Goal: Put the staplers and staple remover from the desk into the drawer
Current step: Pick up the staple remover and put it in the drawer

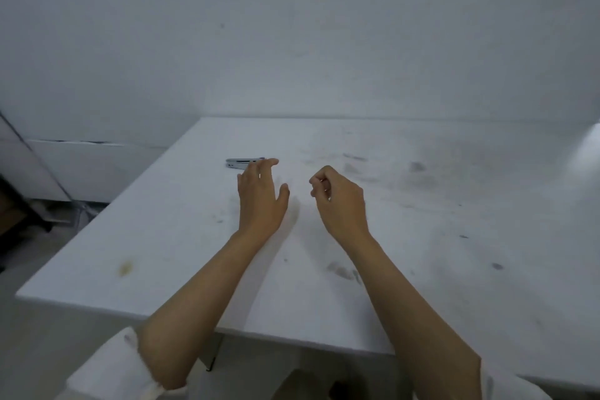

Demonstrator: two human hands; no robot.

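White scuffed desk [422, 204] fills the view below a plain wall. Left hand [259, 201], fingers spread, reaches over a silvery stapler [238, 163], lying flat with its long axis left-right; contact unclear. Right hand [341, 201], loosely curled, holds nothing.

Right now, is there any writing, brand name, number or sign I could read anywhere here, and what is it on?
None can be read.
Small silvery metal stapler beyond the open left hand: no marking shows; too small and blurred to tell.
Scuffed white desk top: only grey smudges and a yellowish stain, no text.
Plain pale wall: no sign.
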